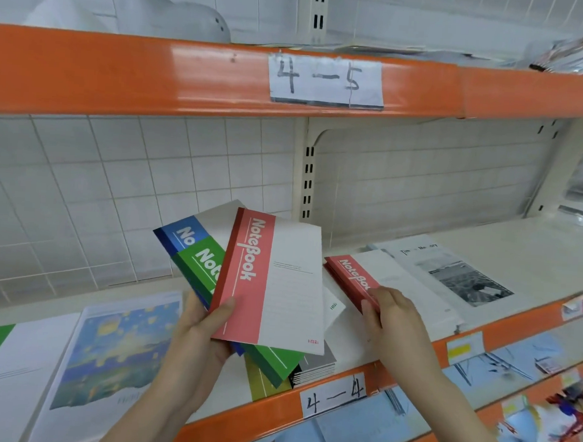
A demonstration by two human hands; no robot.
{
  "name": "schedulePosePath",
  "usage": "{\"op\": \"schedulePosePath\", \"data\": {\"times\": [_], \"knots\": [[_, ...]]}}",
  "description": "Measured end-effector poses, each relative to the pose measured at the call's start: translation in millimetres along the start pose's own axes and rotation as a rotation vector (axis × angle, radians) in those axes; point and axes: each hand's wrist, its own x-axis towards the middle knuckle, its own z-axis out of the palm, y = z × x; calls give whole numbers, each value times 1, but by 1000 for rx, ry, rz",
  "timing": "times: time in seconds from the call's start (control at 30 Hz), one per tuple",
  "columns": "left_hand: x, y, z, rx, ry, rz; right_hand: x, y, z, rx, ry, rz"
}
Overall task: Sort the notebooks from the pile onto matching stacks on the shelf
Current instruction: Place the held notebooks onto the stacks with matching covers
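Red-banded notebook (pixel 272 281) tops the fan I see gripped in the left hand (pixel 201 331), long axis upright, leaning right, thumb clamped on its cover above the shelf (pixel 521 241). My view shows the right hand (pixel 393 316) pinching the near corner of a red notebook stack (pixel 351 275) lying there, angled away left.

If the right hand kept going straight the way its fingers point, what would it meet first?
The right hand points up-left and already pinches the red-banded notebook lying on the shelf. Past that, probably the fanned notebooks in the left hand, though depth is unclear.
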Motion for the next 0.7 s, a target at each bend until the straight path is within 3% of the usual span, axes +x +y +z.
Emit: {"op": "schedulePosePath", "data": {"times": [0.07,0.13,0.3,0.5,0.7], "knots": [[-1,-2,7,5,6,3,-2,-20,-11,270,-25,45],[-3,-5,16,24,4,18,-2,-39,-17,557,-157,108],[-1,-11,29,-26,20,-37,7,-44,-22,836,-205,297],[9,-17,37,-118,39,-124,15,-24,-31,865,-86,355],[27,-15,36,-129,112,20,47,25,-53,675,212,331]]}}
